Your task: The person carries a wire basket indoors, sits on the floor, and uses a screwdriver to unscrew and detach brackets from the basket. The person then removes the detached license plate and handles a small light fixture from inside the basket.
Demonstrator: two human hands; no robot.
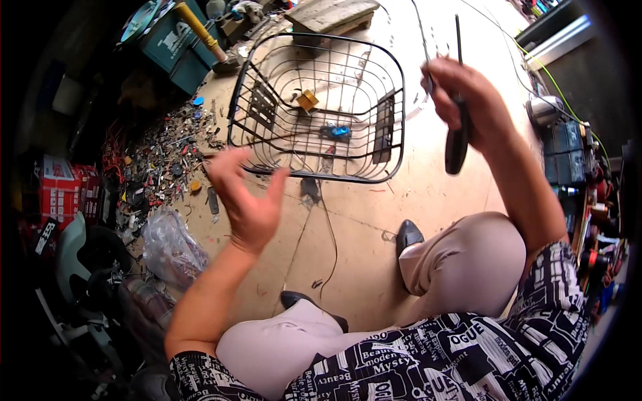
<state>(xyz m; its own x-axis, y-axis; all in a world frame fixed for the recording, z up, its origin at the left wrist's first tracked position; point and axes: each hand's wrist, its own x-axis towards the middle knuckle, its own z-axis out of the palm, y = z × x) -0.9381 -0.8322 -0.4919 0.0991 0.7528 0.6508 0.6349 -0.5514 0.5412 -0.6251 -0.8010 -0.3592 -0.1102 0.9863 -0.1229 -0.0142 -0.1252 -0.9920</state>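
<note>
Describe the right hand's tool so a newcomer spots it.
Find the black wire basket, upper middle. Right of it is the right hand. The screwdriver-like tool gripped there is a straight, thin shaft with a fat black handle, unlike the basket's bent wires.

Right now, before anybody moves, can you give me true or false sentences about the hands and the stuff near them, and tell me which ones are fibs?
1. The right hand holds a screwdriver with a black handle. True.
2. The left hand is squeezed into a fist. False: the left hand is open, with its thumb apart from the fingers.
3. The wire basket is white. False: the wire basket is black.
4. A clear plastic bag lies to the left of the left hand. True.
5. The person's shoes are bright red. False: the shoes are dark.
</note>
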